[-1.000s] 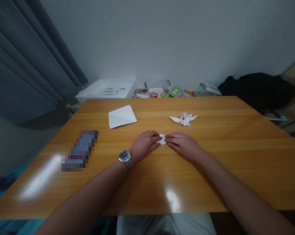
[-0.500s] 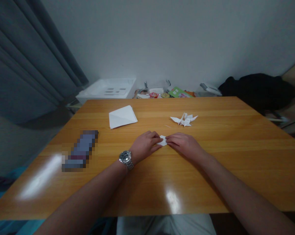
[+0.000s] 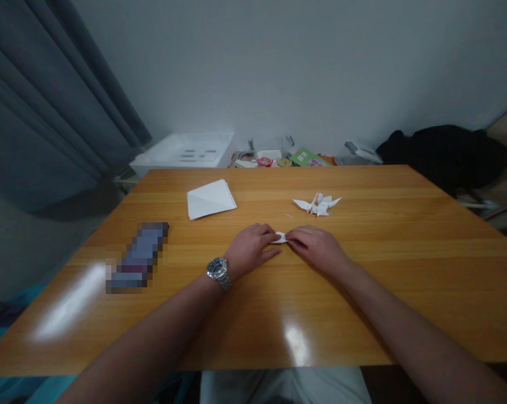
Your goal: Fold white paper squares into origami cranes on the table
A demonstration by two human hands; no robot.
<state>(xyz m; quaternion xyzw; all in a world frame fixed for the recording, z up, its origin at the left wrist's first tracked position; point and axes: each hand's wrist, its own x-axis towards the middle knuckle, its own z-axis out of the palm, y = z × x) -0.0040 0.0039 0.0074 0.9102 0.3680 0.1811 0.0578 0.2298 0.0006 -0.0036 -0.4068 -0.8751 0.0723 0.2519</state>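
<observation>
Fingers (image 3: 265, 230) of left hand (image 3: 250, 251) and right hand (image 3: 319, 250) pinch a small, partly folded white paper (image 3: 280, 238) at frame centre; one finished-looking paper crane (image 3: 318, 205) lies just above right, unfolded sheets (image 3: 211, 200) upper left.

A wooden table (image 3: 405, 252) bears a white folded sheet (image 3: 211, 199) and a paper crane (image 3: 318, 204).

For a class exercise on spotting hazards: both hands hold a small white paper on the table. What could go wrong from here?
1. The paper is tiny and mostly hidden by the left hand and right hand, so a fold may go crooked unseen.
2. The table looks glossy; the paper might slip.
3. The folded figure lies just beyond the right hand and could get knocked.
</observation>
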